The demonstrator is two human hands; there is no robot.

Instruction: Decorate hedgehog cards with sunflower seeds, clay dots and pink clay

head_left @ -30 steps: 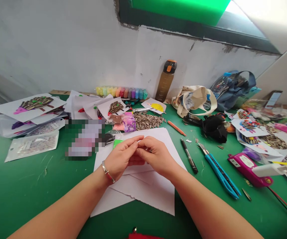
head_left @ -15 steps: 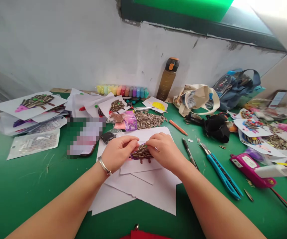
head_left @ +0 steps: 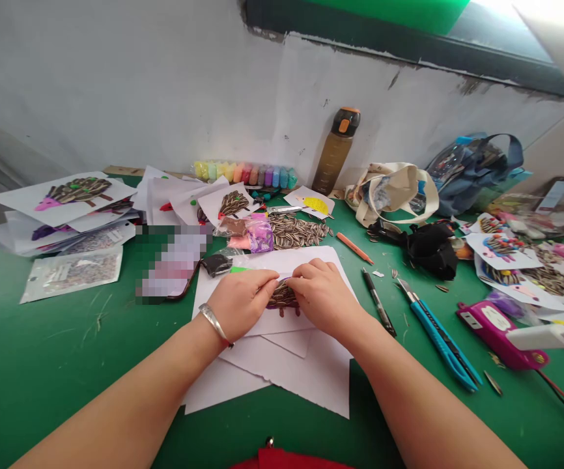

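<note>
In front of me lies a white paper card [head_left: 262, 327] bearing a hedgehog picture [head_left: 282, 298], its back covered in striped sunflower seeds over two brown clay feet. My left hand [head_left: 247, 296], a silver bangle at its wrist, is closed with thumb and forefinger together over the hedgehog's left side. From the other side my right hand [head_left: 324, 293] bends over the right end of the seeds, fingertips pinched. Whatever either pinch holds is too small or covered to make out. The hedgehog's head is hidden behind my left hand.
Behind the card lie a pile of sunflower seeds [head_left: 299, 232] and clay packets [head_left: 250, 233]. A phone [head_left: 172, 267] is at left, near stacked hedgehog pictures [head_left: 62, 202]. A pen [head_left: 378, 301], a blue utility knife [head_left: 441, 339] and a magenta glue gun [head_left: 501, 333] lie right. A bottle [head_left: 335, 153] stands behind.
Both hands have moved slightly, and my left fingertips now reach further over the hedgehog, covering its face. A bit of green shows behind my left hand. The camera view has shifted a little.
</note>
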